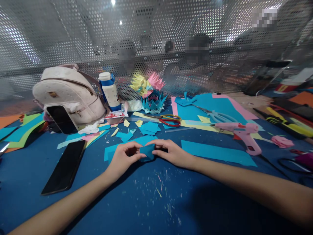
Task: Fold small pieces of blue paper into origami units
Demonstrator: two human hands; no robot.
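Observation:
A small folded piece of blue paper is held up between my two hands, just above the table. My left hand pinches its left side between thumb and fingers. On the other side my right hand grips the right edge in the same way. Behind the hands lie blue paper sheets and several small blue paper squares. Red-and-yellow-handled scissors rest beyond those squares. Finished paper flowers in blue, yellow and pink stand at the back.
A pink glue gun and a blue paper strip lie to the right. Light-blue scissors sit on large sheets. Leftward are a phone, a backpack and a bottle. A perforated metal panel rises behind.

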